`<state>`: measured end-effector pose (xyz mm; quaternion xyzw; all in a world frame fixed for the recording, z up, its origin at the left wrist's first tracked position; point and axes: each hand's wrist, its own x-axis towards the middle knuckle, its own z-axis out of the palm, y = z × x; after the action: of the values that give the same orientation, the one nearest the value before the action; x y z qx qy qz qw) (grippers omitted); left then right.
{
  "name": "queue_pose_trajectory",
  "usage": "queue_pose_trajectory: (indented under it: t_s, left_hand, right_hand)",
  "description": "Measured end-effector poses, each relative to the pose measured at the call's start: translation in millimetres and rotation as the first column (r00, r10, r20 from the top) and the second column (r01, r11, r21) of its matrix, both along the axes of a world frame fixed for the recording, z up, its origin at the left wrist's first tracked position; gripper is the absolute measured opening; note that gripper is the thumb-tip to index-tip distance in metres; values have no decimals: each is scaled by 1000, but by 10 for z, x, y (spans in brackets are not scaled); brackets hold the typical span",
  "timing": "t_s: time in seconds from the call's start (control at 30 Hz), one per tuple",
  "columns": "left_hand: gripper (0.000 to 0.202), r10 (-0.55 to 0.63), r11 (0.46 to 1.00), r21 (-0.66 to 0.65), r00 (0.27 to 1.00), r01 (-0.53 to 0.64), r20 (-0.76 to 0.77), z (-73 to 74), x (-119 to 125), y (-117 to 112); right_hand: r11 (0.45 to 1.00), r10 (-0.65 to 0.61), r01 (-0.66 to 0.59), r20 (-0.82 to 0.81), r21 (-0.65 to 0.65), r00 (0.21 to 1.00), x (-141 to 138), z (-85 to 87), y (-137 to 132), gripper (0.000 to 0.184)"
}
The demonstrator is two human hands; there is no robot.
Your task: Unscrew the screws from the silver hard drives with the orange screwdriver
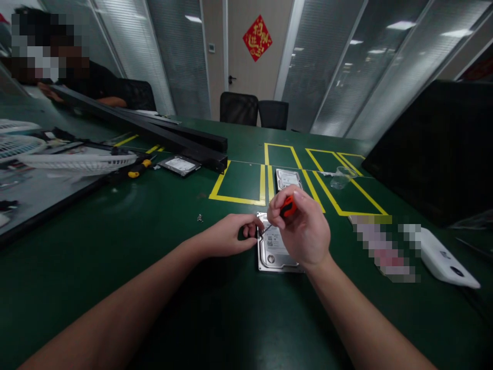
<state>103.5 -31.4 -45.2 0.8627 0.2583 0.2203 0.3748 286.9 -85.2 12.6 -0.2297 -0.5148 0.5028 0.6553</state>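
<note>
Hands, two, bare: right hand [302, 226] closed around a red-and-black screwdriver [288, 206], its shaft slanting to the left edge of a hard drive [275, 252]; left hand [234, 235] half curled at that edge, anything pinched there not tellable. Drive: flat on the green counter [162, 298], nearer than a second drive [283, 177]. Risks, as judged: pressed off-axis, the tip could skid, scratching the casing or jabbing the left hand — just beside it; loose screws [200, 218] could scatter if the left arm brushed them. Surface: yellow tape outlines [239, 199]. Room: glass partitions [177, 56], door [239, 72] with red diamond sign [257, 38], dark chairs [239, 109], co-worker [102, 82] far left.
</note>
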Motion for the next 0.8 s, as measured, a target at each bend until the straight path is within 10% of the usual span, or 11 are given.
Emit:
queue_pose_trajectory:
  t_s: [0.8]
  left_hand:
    - [23,7,1000,-2,1000,-7,-2,-1,-3,0]
  right_hand:
    - [999,30,-29,14,-34,999,-48,6,3,28]
